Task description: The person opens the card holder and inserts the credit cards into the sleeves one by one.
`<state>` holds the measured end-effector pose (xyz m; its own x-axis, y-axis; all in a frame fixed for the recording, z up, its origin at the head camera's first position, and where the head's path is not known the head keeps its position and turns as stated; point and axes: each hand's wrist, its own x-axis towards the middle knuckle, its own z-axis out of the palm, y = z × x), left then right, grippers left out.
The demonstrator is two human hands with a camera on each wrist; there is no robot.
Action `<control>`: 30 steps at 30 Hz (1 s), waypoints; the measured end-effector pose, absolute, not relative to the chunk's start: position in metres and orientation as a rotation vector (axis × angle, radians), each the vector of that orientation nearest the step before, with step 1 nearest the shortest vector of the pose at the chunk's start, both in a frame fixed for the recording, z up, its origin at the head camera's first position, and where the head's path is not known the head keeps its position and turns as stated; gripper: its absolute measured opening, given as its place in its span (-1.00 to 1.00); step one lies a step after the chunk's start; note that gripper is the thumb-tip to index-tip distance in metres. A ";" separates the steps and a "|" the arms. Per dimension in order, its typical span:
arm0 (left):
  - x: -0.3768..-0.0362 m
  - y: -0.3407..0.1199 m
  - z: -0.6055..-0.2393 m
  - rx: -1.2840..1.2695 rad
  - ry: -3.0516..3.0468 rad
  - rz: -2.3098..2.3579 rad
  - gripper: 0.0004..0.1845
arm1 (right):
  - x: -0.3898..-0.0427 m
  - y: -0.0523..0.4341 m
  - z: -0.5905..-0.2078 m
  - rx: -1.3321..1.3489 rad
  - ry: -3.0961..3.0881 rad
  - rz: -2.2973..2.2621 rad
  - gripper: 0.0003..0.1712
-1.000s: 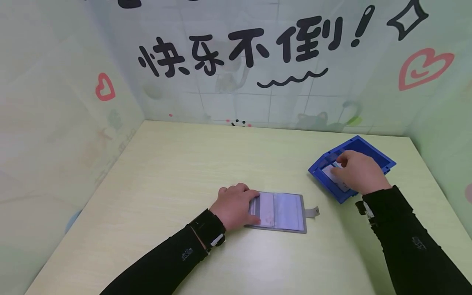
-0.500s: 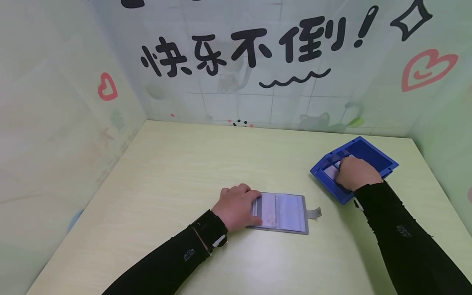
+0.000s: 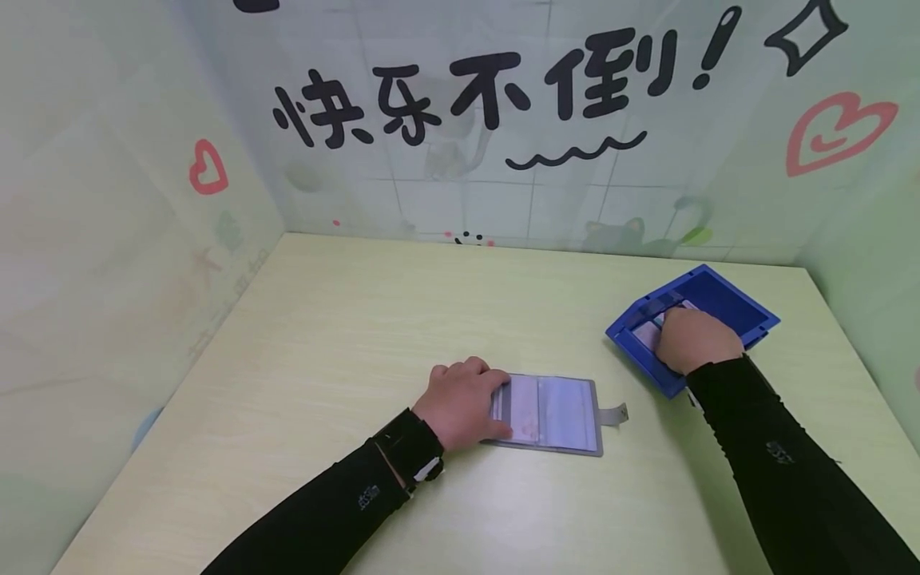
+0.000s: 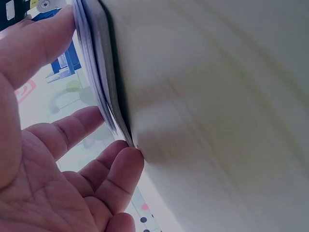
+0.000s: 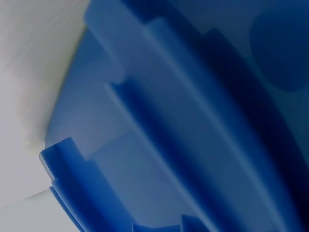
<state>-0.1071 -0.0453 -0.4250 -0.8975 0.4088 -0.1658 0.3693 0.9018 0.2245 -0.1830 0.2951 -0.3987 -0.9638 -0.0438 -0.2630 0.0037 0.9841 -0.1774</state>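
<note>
A grey card holder [image 3: 568, 411] with clear sleeves lies open on the table, its snap strap [image 3: 614, 415] pointing right. My left hand [image 3: 460, 403] grips its left end, thumb and index finger on the sleeves' near and far edges. In the left wrist view, the fingers of the left hand [image 4: 53, 154] touch the stacked edges of the card holder [image 4: 104, 72]. My right hand [image 3: 699, 339] reaches down into a blue tray [image 3: 736, 299], over pale cards [image 3: 648, 335]. Its fingertips are hidden there, and the right wrist view shows only the blue tray [image 5: 159, 121] close up.
The light wooden table [image 3: 345, 319] is bordered by a printed backdrop [image 3: 446, 208] behind and at both sides. The blue tray sits at the back right with its rim raised, apart from the card holder.
My right hand has lowered deeper into the blue tray, its fingertips dropping out of sight. The left hand stays on the card holder, and the head view has shifted slightly.
</note>
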 end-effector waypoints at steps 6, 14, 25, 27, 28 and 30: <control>-0.107 -0.045 -0.425 0.590 2.856 0.279 -0.23 | -0.183 0.296 -0.400 -0.030 2.880 -0.273 -0.67; -0.108 -0.045 -0.426 0.587 2.857 0.273 -0.23 | -0.184 0.297 -0.402 -0.010 2.882 -0.266 -0.64; -0.108 -0.044 -0.426 0.581 2.853 0.288 -0.24 | -0.183 0.295 -0.403 0.024 2.898 -0.262 -0.65; -0.108 -0.044 -0.425 0.581 2.851 0.290 -0.24 | -0.183 0.294 -0.403 0.026 2.910 -0.268 -0.65; -0.108 -0.044 -0.425 0.581 2.850 0.293 -0.24 | -0.183 0.294 -0.402 0.031 2.915 -0.270 -0.64; -0.108 -0.045 -0.425 0.581 2.851 0.292 -0.24 | -0.183 0.294 -0.403 0.035 2.931 -0.269 -0.62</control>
<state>-0.1077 -0.0446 -0.4253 -0.8982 0.4047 -0.1713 0.3616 0.9021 0.2354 -0.1827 0.2936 -0.4026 -0.9802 0.0058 -0.1981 0.0417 0.9832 -0.1777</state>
